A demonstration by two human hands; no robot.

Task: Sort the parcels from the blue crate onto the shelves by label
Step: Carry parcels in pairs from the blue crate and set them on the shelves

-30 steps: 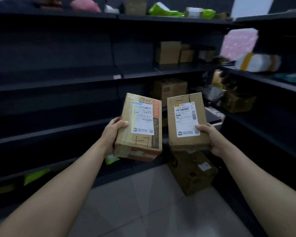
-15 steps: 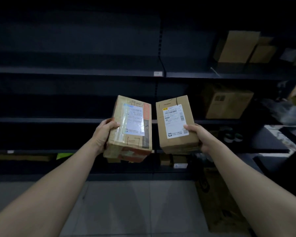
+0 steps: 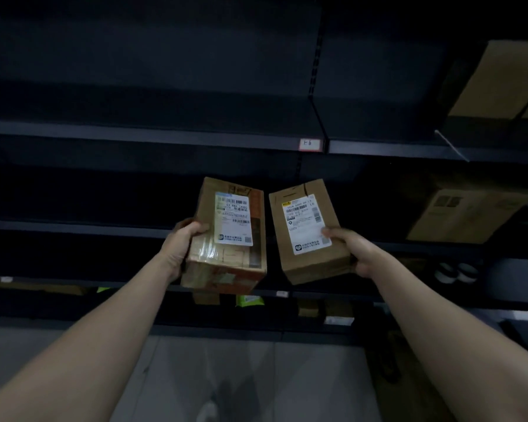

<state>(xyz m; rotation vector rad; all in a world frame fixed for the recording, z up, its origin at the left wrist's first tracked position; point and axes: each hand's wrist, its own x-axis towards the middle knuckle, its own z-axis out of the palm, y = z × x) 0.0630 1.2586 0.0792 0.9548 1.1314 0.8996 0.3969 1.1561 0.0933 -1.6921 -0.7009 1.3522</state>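
Observation:
My left hand (image 3: 180, 248) grips a taped cardboard parcel (image 3: 226, 260) with a white shipping label facing me. My right hand (image 3: 352, 251) grips a plain brown cardboard parcel (image 3: 308, 263), its white label also facing me, with the thumb on the label's lower right corner. Both parcels are held up side by side, a small gap apart, in front of dark metal shelves (image 3: 153, 138). A small white shelf tag (image 3: 310, 144) sits on the shelf edge above the parcels. The blue crate is out of view.
Brown boxes stand on the shelves at the right: one at upper right (image 3: 500, 80), one at mid right (image 3: 464, 214). Small packages (image 3: 249, 300) lie on the low shelf behind the parcels. Grey tiled floor (image 3: 226, 376) lies below.
My view has turned left and moved closer to the shelving; the corner shelves at right have left the frame. Both hands still hold the parcels up side by side.

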